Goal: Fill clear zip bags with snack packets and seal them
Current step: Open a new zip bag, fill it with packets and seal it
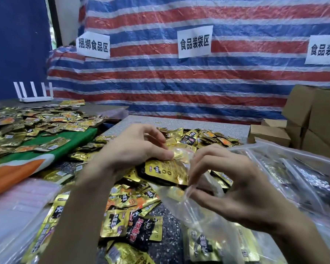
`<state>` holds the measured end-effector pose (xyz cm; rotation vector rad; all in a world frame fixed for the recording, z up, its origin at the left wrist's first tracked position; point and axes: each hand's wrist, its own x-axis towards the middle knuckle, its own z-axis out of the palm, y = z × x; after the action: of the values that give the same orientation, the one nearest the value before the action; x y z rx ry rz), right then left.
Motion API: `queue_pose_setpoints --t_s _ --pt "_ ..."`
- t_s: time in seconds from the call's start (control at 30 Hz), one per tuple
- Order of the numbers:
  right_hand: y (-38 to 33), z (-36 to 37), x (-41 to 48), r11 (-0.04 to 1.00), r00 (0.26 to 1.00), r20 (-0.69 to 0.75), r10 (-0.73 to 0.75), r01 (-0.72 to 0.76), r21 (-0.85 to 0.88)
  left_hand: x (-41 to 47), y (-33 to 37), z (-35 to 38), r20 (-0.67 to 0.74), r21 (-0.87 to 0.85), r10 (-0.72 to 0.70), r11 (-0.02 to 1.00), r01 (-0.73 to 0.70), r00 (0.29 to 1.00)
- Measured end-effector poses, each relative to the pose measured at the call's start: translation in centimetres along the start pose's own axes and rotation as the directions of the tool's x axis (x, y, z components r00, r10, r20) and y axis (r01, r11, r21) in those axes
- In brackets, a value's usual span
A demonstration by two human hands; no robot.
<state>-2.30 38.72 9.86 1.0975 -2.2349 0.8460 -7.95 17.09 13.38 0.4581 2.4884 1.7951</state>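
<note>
Hands meet mid-frame above the speckled table (pixel 166 225). Left hand (pixel 133 147): fingers curled, thumb pressed flat on top of a gold packet (pixel 166 169), pinching it. There look to be more packets stacked under it, but the count can't be told. Palm is turned down and inward, and the forearm rises from the bottom edge at lower left.

Right hand (pixel 236 185): fingers bent, fingertips pinching the top edge of a clear zip bag (pixel 179 199), remaining fingers arched above the film. Forearm enters from the lower right corner.

The packet's leading end sits at the bag's mouth, touching the plastic. How far inside it is can't be told through the glare. The bag hangs toward the bottom of the frame, and gold-and-black packets show through its lower part.

Loose packets (pixel 133 204) are scattered on the table under both hands, with another heap (pixel 198 138) just behind them.

Left: a bigger pile (pixel 36 122) on a green and orange cloth (pixel 76 139), a white router (pixel 33 93) behind it, and a flat stack of translucent bags (pixel 17 202) at lower left.

Right: filled clear bags (pixel 303 178), with cardboard boxes (pixel 312 115) behind.

Striped tarp (pixel 198 82) with paper signs (pixel 194 41) forms the back wall.
</note>
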Motion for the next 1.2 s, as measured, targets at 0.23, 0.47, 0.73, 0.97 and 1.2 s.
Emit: queue_pose_setpoints --t_s 0.23,0.47,0.73,0.97,1.2 --pt "-0.2 2.3 0.5 0.999 0.97 -0.243 0.022 -0.014 0.034 0.6 -0.5 3.1 -0.046 0.067 0.031 0.997 -0.028 0.998" --pt "0.0 0.1 0.2 0.981 0.901 -0.387 0.193 -0.179 0.072 0.4 -0.3 0.2 -0.155 0.036 0.402 0.915 -0.402 0.902" --pt "-0.3 -0.6 0.3 0.969 0.938 -0.261 0.227 -0.244 -0.032 6.1 -8.4 -3.8 -0.5 0.446 0.194 0.893 0.059 0.844" --pt "-0.5 -0.3 0.4 0.973 0.961 -0.167 0.221 -0.229 -0.032 9.3 -16.7 -1.2 -0.365 0.632 0.024 0.74 0.229 0.931" --pt "-0.5 -0.7 0.1 0.966 0.955 -0.149 0.257 -0.256 0.025 11.0 -19.9 -0.8 -0.285 0.679 -0.074 0.688 0.256 0.956"
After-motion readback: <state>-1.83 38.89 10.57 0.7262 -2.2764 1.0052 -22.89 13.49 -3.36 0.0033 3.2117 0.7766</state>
